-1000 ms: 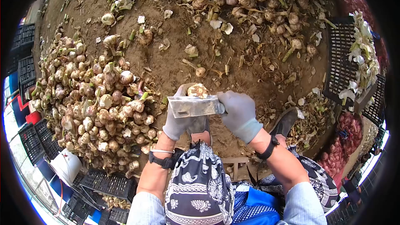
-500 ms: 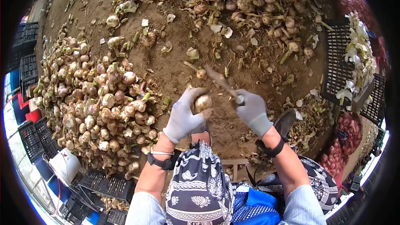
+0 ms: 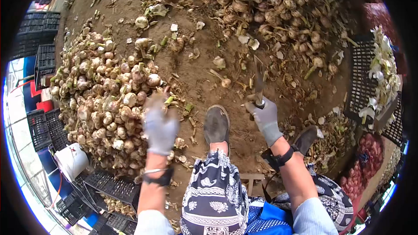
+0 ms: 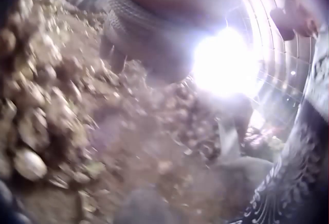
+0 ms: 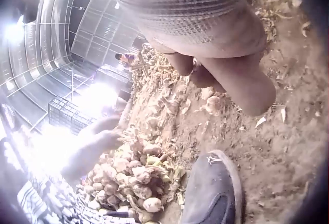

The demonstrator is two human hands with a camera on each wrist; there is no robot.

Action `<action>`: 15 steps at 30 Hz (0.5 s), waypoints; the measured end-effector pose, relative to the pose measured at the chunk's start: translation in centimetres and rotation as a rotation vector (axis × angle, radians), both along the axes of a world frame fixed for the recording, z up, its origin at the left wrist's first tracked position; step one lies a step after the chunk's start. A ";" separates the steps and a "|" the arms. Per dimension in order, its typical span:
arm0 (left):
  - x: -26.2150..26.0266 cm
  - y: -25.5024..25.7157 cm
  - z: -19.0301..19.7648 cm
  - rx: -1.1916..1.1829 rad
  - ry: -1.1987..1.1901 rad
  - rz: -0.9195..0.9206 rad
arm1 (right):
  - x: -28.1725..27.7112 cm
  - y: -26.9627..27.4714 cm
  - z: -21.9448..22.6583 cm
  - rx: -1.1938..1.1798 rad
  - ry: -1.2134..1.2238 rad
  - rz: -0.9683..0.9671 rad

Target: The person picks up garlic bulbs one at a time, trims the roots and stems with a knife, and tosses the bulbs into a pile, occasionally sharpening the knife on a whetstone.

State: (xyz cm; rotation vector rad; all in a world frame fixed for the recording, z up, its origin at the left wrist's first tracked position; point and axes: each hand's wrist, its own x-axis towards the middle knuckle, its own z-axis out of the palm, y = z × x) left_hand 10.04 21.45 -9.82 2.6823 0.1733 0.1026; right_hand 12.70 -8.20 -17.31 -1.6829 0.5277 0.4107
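Observation:
The left hand [image 3: 162, 127], in a grey work glove, is motion-blurred at the right edge of a big heap of garlic bulbs [image 3: 100, 104]. Its fingers point toward the heap, and no bulb shows in it. In the left wrist view the heap [image 4: 31, 165] is blurred beside that hand. My right hand [image 3: 264, 116], gloved too, grips a cleaver [image 3: 259, 82] by its handle, the blade seen nearly edge-on and pointing away from me. In the right wrist view, the curled fingers [image 5: 205, 77] show below the glove cuff, and the cleaver is hidden.
Another garlic heap [image 3: 278, 13] lies at the far side. A black crate [image 3: 362, 74] with pale peelings stands at the right, near red net sacks [image 3: 365, 161]. Black crates [image 3: 111, 187] and a white bucket [image 3: 72, 161] stand at the left. A shoe [image 3: 216, 124] rests on the soil.
The cleaver has swung away from the garlic bulb that the left hand held. My left hand has moved left to the heap, and the bulb no longer shows in it.

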 end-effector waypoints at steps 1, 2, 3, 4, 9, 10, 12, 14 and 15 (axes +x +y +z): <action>1.6 -2.7 -1.5 -0.086 0.073 -0.092 | 0.1 0.1 -0.1 0.032 0.008 0.000; 3.1 -5.0 -3.9 -0.142 0.113 -0.183 | 0.1 0.0 -0.3 0.058 0.021 -0.002; 4.5 -7.5 -5.8 -0.152 0.178 -0.189 | 0.2 -0.5 0.4 0.035 0.030 0.002; 5.8 -9.3 -7.4 -0.163 0.241 -0.198 | 0.2 -1.2 0.2 0.021 0.038 -0.001; 9.5 -11.0 -13.6 -0.179 0.248 -0.271 | 0.3 -4.1 1.3 0.040 0.102 -0.104; 9.5 -10.9 -13.6 -0.379 0.118 -0.202 | 0.2 -4.2 1.2 0.040 0.113 -0.118; 9.2 -10.9 -12.9 -0.405 0.178 -0.159 | 0.8 -3.8 0.9 0.056 0.069 -0.092; 8.7 -10.9 -11.8 -0.780 0.384 -0.032 | 1.4 -3.2 0.6 -0.070 0.012 0.042; 8.7 -11.0 -9.9 -0.729 0.361 -0.049 | 1.7 -2.6 0.5 -0.194 -0.051 0.182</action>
